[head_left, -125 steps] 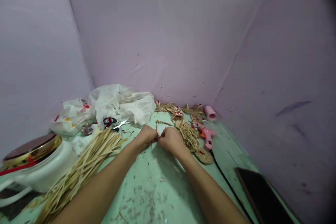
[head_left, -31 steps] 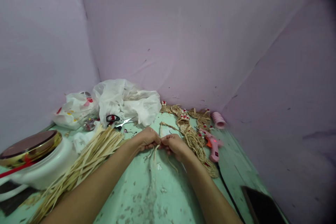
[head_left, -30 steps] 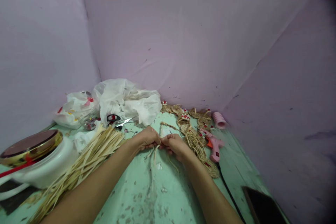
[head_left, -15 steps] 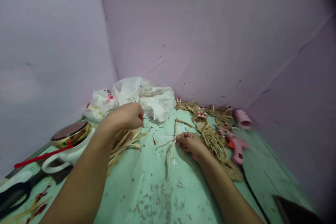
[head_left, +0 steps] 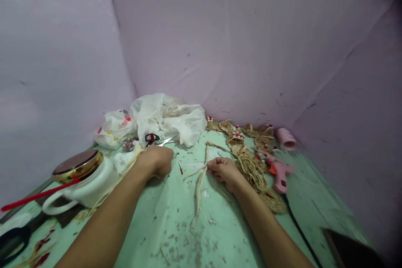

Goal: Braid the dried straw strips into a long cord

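The right hand (head_left: 225,171) was curled shut and pinched a thin bunch of pale straw strips (head_left: 199,184) near the top; the strips lay on the green table (head_left: 188,234) and trailed down toward the person; the left hand (head_left: 156,161) was closed in a loose fist, resting on the table well apart from the right one, on top of a bigger pile of straw (head_left: 125,167); I could not tell if it held anything; scissors (head_left: 157,139) lay just behind that hand, next to a crumpled white plastic bag (head_left: 169,117); a white jar with a gold lid (head_left: 78,171) stood to the left; braided straw pieces (head_left: 251,163) and a pink glue gun (head_left: 278,171) lay to the right of the right hand.
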Tool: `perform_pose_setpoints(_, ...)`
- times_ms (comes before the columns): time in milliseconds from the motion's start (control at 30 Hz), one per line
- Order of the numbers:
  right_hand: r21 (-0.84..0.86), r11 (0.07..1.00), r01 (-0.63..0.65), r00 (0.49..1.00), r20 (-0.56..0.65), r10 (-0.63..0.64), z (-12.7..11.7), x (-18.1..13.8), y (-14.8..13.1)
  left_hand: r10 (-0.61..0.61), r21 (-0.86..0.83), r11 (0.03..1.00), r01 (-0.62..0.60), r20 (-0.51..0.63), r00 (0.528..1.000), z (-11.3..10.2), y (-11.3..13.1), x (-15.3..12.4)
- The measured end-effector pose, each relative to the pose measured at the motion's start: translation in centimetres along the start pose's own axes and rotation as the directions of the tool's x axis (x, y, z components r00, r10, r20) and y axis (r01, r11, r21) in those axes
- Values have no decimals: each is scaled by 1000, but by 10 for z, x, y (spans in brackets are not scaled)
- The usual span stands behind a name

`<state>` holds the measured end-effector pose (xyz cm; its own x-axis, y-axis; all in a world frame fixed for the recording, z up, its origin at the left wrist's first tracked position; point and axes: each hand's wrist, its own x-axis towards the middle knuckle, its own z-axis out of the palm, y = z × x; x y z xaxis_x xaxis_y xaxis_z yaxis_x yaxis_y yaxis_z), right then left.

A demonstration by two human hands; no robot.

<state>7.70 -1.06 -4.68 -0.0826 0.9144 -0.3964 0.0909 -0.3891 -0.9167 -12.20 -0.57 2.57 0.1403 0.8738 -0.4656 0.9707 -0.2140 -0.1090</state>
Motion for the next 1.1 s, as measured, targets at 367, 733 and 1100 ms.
perform_pose_setpoints(367,16,1000,21,1000,21,-21,0,1,2,480,-512,667,-541,-259,838,-4,26,10)
perform_pose_setpoints(733,59,997,52,998,39,-54,-2,5,4,170,-751,556,-355,-316,933,30,55,52)
perform_pose_setpoints(1100,49,997,57,997,45,-60,-3,3,2,172,-942,323,-90,-35,985,25,59,46)
